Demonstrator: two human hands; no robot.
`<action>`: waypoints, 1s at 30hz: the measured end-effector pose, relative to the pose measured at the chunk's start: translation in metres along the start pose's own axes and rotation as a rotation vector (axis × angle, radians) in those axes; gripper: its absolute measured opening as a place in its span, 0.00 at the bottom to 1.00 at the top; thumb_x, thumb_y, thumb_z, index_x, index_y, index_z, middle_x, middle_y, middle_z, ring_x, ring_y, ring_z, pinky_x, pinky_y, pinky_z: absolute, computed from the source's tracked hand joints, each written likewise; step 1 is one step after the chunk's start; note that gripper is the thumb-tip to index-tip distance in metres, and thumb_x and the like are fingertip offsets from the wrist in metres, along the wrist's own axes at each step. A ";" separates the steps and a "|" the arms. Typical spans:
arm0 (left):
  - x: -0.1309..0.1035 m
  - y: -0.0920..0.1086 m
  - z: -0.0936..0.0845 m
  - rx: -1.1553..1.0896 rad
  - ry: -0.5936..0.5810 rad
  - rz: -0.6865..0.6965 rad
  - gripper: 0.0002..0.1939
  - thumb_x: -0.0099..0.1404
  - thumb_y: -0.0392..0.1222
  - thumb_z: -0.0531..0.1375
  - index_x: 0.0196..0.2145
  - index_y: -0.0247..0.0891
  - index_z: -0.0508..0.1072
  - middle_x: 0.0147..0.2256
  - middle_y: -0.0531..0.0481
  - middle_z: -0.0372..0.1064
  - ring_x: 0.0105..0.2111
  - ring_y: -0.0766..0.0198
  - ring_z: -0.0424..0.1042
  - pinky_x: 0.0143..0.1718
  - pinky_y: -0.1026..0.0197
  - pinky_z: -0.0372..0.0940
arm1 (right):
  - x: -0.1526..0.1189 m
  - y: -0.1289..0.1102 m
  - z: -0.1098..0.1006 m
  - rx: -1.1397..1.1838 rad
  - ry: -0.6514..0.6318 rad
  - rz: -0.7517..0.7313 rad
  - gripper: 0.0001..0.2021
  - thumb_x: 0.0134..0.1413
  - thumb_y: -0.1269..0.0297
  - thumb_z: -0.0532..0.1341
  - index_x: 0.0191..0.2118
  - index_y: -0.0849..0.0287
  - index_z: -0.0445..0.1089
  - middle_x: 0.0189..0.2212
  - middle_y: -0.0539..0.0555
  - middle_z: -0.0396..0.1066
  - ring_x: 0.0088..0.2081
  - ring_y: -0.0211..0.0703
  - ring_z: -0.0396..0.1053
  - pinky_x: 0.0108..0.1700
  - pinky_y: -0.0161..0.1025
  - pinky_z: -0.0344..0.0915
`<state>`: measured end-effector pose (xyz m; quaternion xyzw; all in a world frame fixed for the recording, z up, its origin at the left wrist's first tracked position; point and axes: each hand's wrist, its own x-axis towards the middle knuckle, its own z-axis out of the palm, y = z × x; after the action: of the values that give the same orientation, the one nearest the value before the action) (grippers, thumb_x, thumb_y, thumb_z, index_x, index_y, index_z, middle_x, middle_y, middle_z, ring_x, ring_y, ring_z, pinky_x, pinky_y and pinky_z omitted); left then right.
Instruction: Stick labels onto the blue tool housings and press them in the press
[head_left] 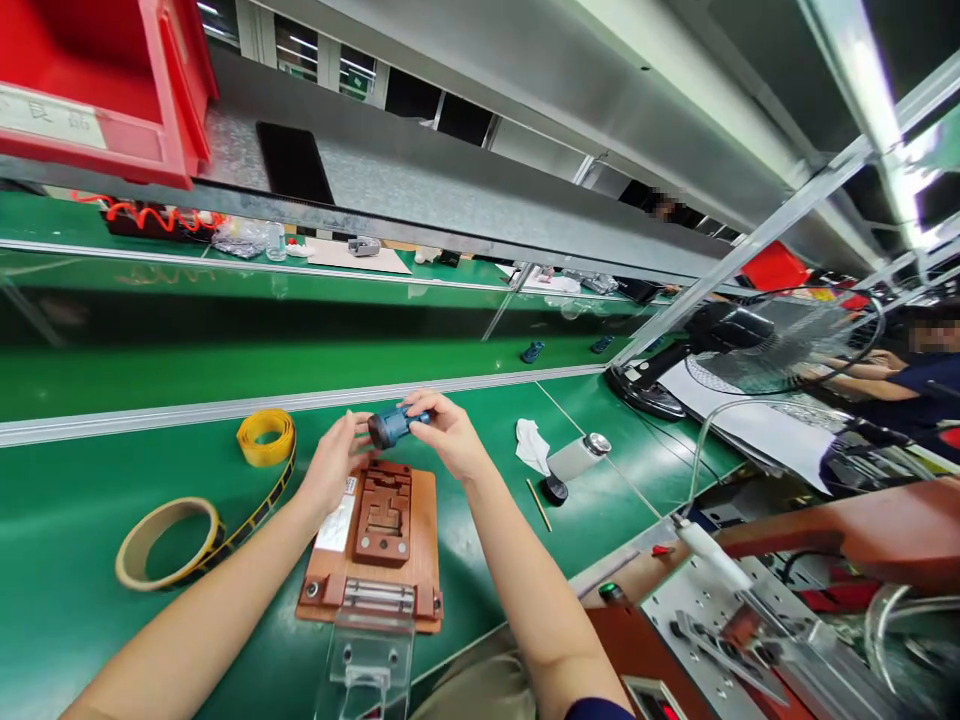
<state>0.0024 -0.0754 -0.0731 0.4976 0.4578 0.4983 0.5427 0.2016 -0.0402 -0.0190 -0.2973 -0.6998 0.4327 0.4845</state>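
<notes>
Right hand (450, 440): closed on the blue end of a blue part (395, 427), gripping it between thumb and fingers. Left hand (328, 470): fingers partly bent at the part's dark end; whether they grip cannot be determined. The part is held above the far edge of a brown board (425, 520), which lies toward the near edge of the green desk (469, 565). Progress, as judged: the part is in hand, not seated in the recessed block (384, 500) on the board; the hinged clear cover (367, 655) stands swung back toward the desk's near edge, not closed over the block. Further completion cannot be established.
</notes>
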 end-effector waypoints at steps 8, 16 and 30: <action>-0.051 0.033 0.007 -0.589 -0.137 -0.381 0.18 0.72 0.50 0.60 0.45 0.30 0.76 0.40 0.37 0.78 0.32 0.60 0.78 0.34 0.61 0.76 | -0.052 -0.020 0.032 -0.162 -0.084 0.032 0.30 0.60 0.46 0.64 0.64 0.50 0.63 0.64 0.60 0.59 0.66 0.52 0.60 0.67 0.52 0.60; -0.076 0.024 0.016 -0.091 0.040 -0.104 0.35 0.63 0.63 0.65 0.59 0.40 0.70 0.59 0.40 0.70 0.60 0.49 0.67 0.62 0.52 0.61 | -0.081 -0.001 0.054 -0.431 -0.077 0.061 0.46 0.44 0.61 0.71 0.69 0.57 0.52 0.65 0.65 0.55 0.66 0.57 0.57 0.67 0.57 0.59; -0.229 0.004 -0.042 0.137 -0.242 -0.402 0.24 0.64 0.65 0.63 0.47 0.47 0.79 0.53 0.43 0.72 0.54 0.48 0.70 0.55 0.51 0.67 | -0.108 0.035 0.033 -0.448 -0.274 0.122 0.47 0.50 0.37 0.68 0.71 0.47 0.54 0.74 0.59 0.43 0.73 0.65 0.36 0.71 0.67 0.40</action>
<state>-0.0591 -0.3002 -0.0730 0.4882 0.5121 0.2846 0.6468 0.2091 -0.1247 -0.1009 -0.3773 -0.8180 0.3315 0.2803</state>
